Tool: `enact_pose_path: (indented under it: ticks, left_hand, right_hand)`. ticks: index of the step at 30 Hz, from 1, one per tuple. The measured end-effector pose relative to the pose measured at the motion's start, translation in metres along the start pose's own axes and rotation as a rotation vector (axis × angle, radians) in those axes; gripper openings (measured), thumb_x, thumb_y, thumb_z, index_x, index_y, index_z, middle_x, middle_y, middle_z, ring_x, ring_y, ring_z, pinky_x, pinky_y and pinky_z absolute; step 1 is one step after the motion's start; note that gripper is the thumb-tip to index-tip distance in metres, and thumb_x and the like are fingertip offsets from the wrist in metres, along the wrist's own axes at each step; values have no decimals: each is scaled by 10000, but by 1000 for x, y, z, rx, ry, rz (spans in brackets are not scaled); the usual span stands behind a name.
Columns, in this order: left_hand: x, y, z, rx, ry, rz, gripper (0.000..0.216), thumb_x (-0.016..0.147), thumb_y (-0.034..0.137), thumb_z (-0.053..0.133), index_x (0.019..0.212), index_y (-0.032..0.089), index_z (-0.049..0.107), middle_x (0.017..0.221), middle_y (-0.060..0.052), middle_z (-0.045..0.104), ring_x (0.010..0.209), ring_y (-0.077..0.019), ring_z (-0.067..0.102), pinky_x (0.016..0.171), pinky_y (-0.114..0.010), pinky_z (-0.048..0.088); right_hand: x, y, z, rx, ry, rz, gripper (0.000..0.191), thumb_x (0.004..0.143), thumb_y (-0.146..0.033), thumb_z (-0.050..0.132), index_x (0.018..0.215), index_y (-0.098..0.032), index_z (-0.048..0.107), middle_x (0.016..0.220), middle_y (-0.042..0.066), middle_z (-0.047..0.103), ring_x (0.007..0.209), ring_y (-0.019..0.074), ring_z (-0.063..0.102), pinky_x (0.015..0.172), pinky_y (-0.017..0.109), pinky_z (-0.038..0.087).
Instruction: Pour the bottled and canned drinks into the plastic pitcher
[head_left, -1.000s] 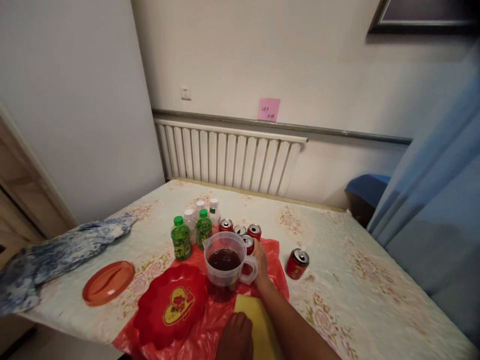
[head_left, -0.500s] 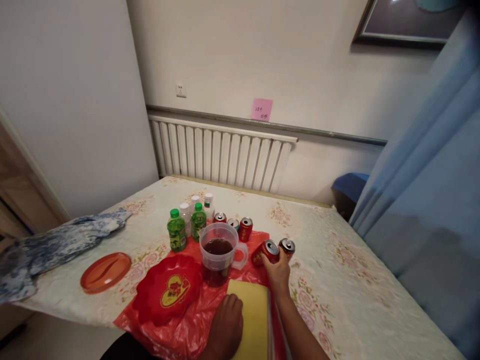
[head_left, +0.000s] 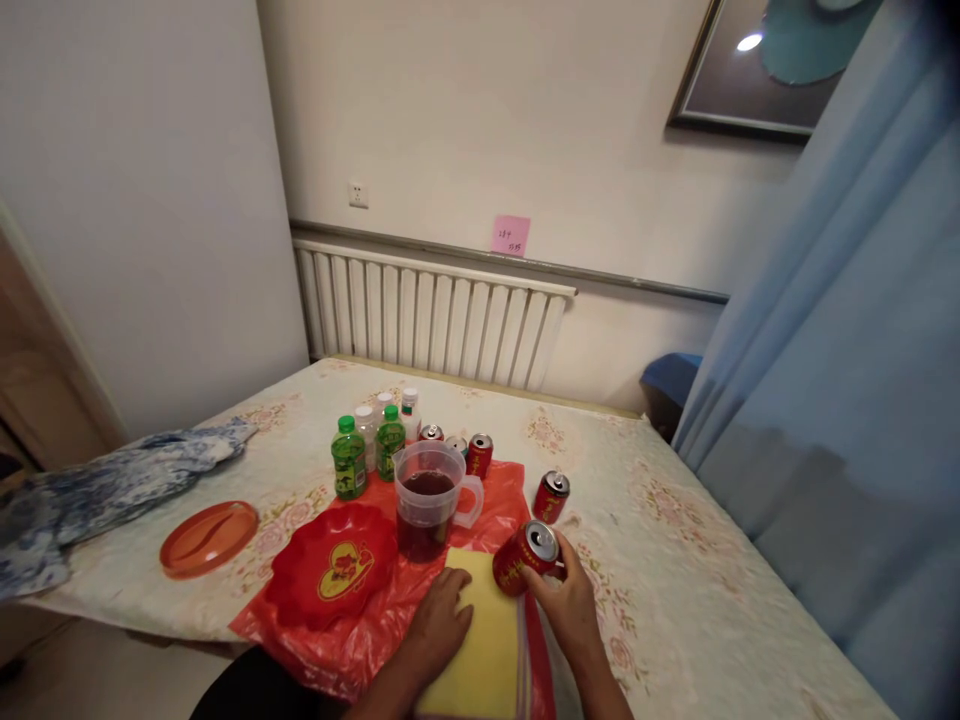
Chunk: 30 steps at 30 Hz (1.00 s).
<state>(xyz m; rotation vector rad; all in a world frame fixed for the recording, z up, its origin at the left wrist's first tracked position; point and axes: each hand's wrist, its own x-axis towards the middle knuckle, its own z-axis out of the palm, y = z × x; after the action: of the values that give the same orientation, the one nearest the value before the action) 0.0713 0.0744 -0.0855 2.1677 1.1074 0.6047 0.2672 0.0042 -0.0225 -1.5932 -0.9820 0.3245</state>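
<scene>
right hand point(head_left: 574, 600) grips red can point(head_left: 525, 558) (tilted) | left hand point(head_left: 442, 625) flat on yellow pad point(head_left: 487, 650)

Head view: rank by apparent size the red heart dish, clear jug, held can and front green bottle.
1. red heart dish
2. clear jug
3. can in the right hand and green bottle look alike; the can sits nearer, so unranked.

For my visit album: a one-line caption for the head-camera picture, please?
Right hand holds a tilted red can beside a jug of dark drink; left hand rests on a yellow pad.
</scene>
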Motion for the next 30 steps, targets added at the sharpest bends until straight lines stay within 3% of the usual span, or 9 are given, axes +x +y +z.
enact_pose_path:
  ticks: [3, 6, 11, 14, 21, 30]
  left_hand:
    - [-7, 5, -17, -146, -39, -23, 669, 700, 144, 576, 1356, 143, 445, 1315, -122, 572, 1115, -208, 587, 966, -327, 469]
    - [-16, 15, -38, -403, -137, -28, 858, 641, 171, 659, 1444, 149, 356, 1470, -152, 465, 1318, -276, 460, 1098, -404, 369]
    - [-25, 39, -73, -705, -309, 75, 809, 614, 147, 670, 1389, 199, 442, 1409, -93, 548, 1291, -283, 495, 1104, -436, 365]
    - [-29, 48, -86, -786, -342, 79, 753, 596, 105, 653, 1327, 204, 502, 1304, -55, 625, 1237, -271, 539, 1082, -422, 392]
    - [-38, 42, -87, -862, -328, 30, 759, 583, 87, 659, 1318, 205, 513, 1274, -43, 645, 1167, -276, 583, 1018, -418, 451]
    - [-47, 38, -69, -882, -176, 28, 787, 596, 163, 733, 1343, 195, 489, 1213, -64, 662, 1103, -277, 602, 986, -410, 470]
  right_hand:
    - [-10, -9, -1, 36, -86, 33, 644, 600, -334, 738, 1206, -146, 624, 1204, 154, 690, 1080, 322, 663, 922, 436, 549]
    - [-18, -20, 1, 59, -195, 33, 657, 589, -303, 763, 1214, -152, 626, 1220, 144, 688, 1114, 327, 651, 969, 451, 527]
    - [-29, -38, 8, 177, -413, -7, 634, 612, -212, 732, 1236, -172, 623, 1253, 111, 678, 1170, 296, 628, 1039, 433, 480]
    - [-33, -46, 12, 244, -510, -2, 638, 622, -182, 716, 1252, -182, 620, 1257, 103, 676, 1166, 286, 633, 1043, 430, 477]
    - [-42, -59, 15, 295, -566, 12, 664, 617, -260, 786, 1259, -199, 625, 1247, 104, 678, 1156, 298, 636, 1025, 443, 488]
    - [-54, -66, 13, 303, -539, 83, 695, 649, -281, 769, 1315, -215, 580, 1164, 89, 708, 1024, 276, 686, 865, 404, 575]
